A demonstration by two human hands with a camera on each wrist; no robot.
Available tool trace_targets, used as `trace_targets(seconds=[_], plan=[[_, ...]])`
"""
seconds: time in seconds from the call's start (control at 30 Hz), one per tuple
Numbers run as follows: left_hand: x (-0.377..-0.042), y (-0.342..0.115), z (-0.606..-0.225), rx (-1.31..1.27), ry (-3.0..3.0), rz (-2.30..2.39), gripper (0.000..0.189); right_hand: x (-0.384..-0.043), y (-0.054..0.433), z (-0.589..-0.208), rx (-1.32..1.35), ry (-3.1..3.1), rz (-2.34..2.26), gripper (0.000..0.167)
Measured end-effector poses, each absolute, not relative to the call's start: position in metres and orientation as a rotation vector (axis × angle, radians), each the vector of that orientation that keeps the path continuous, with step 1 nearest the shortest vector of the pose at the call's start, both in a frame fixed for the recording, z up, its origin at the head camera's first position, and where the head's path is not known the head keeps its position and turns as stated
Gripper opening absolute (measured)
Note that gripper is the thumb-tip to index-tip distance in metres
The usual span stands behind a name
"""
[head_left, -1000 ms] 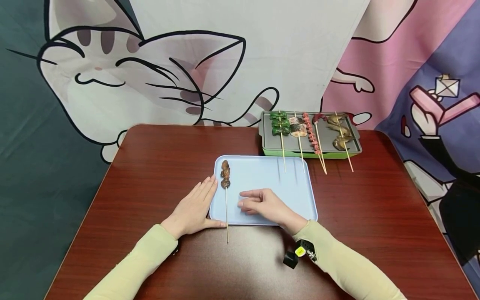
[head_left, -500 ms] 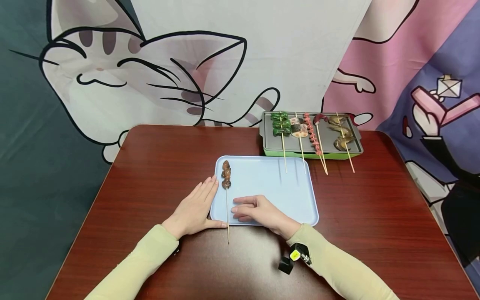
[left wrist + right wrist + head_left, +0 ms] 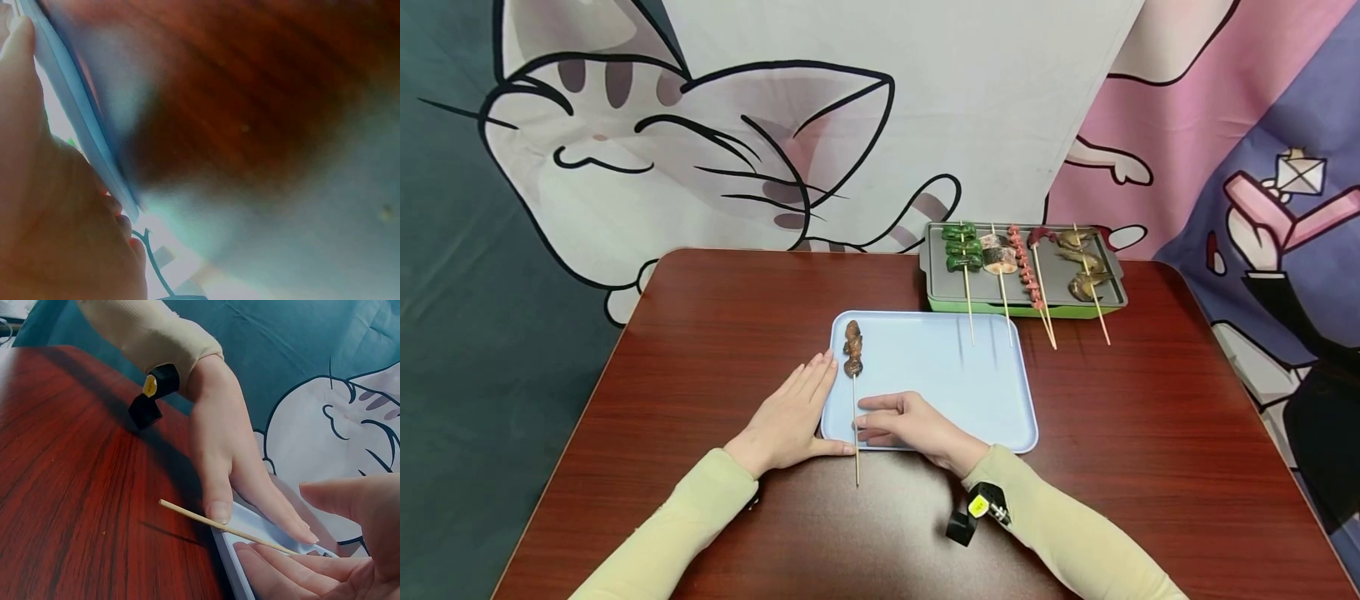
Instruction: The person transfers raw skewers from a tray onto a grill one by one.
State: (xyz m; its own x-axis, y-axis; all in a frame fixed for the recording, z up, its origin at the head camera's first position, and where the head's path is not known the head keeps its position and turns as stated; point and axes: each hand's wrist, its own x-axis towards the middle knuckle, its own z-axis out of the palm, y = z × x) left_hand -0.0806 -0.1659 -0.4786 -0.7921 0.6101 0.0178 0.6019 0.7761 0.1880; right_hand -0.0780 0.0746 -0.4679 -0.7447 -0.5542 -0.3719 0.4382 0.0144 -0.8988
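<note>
A skewer of brown meat pieces (image 3: 853, 350) lies lengthwise along the left side of a pale blue tray (image 3: 947, 367), its bare stick jutting over the near rim. My left hand (image 3: 784, 423) rests with straight fingers against the tray's left edge, thumb by the near rim close to the stick. Over the tray, my right hand (image 3: 913, 427) has its fingertips at the middle of the stick. In the right wrist view, the thumb and fingers of the right hand (image 3: 337, 550) are spread apart, with the stick (image 3: 194, 515) running past the fingertips.
Behind the tray stands a green box with a grey plate (image 3: 1057, 292). Across it lie a green pepper skewer (image 3: 962, 250), a pale roll skewer (image 3: 998, 255), a pink skewer (image 3: 1024, 268), a dark red skewer (image 3: 1039, 237) and a grey-brown skewer (image 3: 1082, 287). Sticks overhang the front.
My right hand has moved left across the tray to the stick, its thumb and fingers a little further apart. The left hand, tray and skewers have stayed in place.
</note>
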Motion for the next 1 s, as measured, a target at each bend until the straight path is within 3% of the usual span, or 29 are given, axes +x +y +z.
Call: trace_targets(seconds=[1.0], plan=[[-0.081,-0.166,-0.474,0.987,2.912,0.298,0.122,-0.071,0.079,-0.458,-0.067,1.6,-1.902,0.062]])
